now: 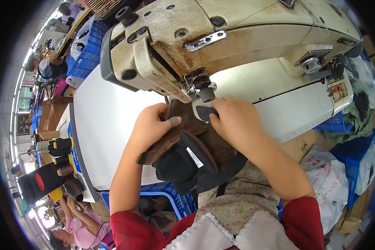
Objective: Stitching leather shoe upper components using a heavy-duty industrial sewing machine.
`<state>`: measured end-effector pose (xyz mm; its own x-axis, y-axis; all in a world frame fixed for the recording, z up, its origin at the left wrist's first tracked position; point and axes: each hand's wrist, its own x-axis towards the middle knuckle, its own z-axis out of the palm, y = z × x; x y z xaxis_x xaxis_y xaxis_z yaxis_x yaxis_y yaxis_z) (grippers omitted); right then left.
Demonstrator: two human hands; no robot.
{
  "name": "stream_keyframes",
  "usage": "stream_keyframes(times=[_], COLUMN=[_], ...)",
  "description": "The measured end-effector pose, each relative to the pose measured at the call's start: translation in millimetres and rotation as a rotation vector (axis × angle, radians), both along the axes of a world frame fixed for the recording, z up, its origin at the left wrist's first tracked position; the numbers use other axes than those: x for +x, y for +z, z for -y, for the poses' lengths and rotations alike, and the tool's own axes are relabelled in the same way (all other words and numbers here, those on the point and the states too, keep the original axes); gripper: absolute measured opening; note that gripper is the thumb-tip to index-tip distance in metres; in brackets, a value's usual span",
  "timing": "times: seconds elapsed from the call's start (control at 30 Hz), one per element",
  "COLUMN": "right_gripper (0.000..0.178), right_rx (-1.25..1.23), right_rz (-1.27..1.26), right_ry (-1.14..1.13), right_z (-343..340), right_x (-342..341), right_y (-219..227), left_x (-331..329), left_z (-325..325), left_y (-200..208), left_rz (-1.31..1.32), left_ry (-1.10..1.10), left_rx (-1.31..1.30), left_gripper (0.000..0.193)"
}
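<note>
A brown leather piece [187, 116] with a black lining [177, 162] and a small white label [194, 157] hangs at the front of a sewing machine [162, 50]. Its upper part reaches up beside the presser foot area [202, 87]. My left hand [154, 125] grips the leather on its left side, thumb on top. Close to the needle, my right hand [235, 121] is closed, thumb and forefinger together by a dark grey flat part [206, 113]. What those fingers hold is hidden.
Below the white table [112, 125] stands a blue crate [166, 193] of dark pieces. White plastic bags [325, 179] and blue bins [356, 162] are at right. Black and yellow thread cones [62, 152] stand at left, near a co-worker in pink [85, 227].
</note>
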<state>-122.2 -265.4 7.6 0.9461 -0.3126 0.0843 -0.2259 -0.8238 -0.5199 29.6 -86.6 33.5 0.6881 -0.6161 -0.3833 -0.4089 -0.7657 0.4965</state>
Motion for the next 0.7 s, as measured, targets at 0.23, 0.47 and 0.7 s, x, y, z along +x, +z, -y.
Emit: stream_keyframes(times=[0.23,0.47,0.7], right_gripper=[0.006,0.021,0.014], right_rx=[-0.026,0.173,0.365], right_rz=[-0.007,-0.042,0.018], right_ry=[0.149,0.189,0.064], right_z=[7.9,16.4,16.3], right_x=[12.1,29.2,19.5], right_y=[5.6,6.0,-6.1], left_x=[4.0,1.6,3.8], left_z=[-4.7,-6.5,-7.0], left_y=[-9.2,-13.8,-16.2], left_rz=[-0.092,-0.059,-0.099], left_ry=[0.087,0.085,0.103], left_rx=[-0.103,-0.175,-0.183], left_gripper=[0.036,0.037,0.037])
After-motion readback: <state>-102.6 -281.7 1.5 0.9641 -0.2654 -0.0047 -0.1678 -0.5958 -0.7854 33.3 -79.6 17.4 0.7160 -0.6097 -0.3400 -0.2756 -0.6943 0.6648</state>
